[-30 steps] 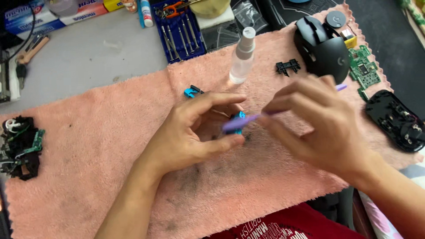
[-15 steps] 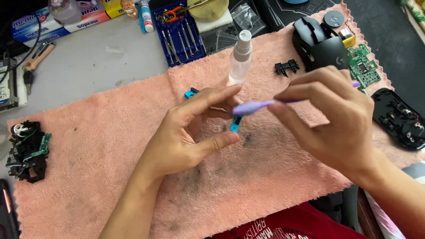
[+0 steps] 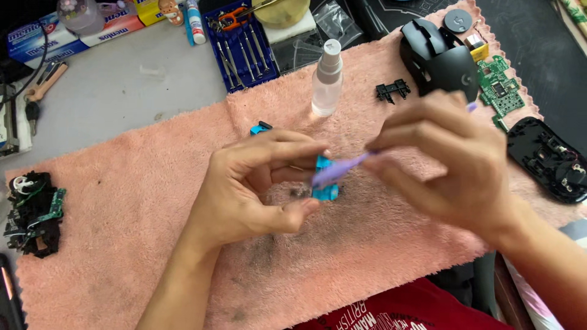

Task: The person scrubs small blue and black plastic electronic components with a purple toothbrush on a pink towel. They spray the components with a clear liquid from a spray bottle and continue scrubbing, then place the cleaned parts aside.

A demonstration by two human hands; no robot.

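The left hand (image 3: 257, 189) holds a small blue part (image 3: 324, 183) between the thumb and the fingertips, in the middle of the frame, a little above the pink towel (image 3: 134, 208). The right hand (image 3: 452, 165) is closed around a thin purple brush (image 3: 342, 171), and the brush tip touches the blue part. The brush looks blurred, so the hand seems to be moving fast.

To do this step well, I think the left hand should grip the blue part by its edges and keep it steady, so the brush can reach every side. Short, light strokes look best, because the part is small and could slip and get lost in the towel. It helps to stay over the dark, dirty patch (image 3: 275, 250) of the towel, so the dust lands there.

Another blue piece (image 3: 261, 128) lies on the towel just above the left hand. A clear spray bottle (image 3: 327, 79) stands upright near the top middle. A black mouse shell (image 3: 437, 58) and a green circuit board (image 3: 501, 91) sit at the upper right. A blue tool case (image 3: 241, 52) lies on the desk (image 3: 122, 91) at the top.
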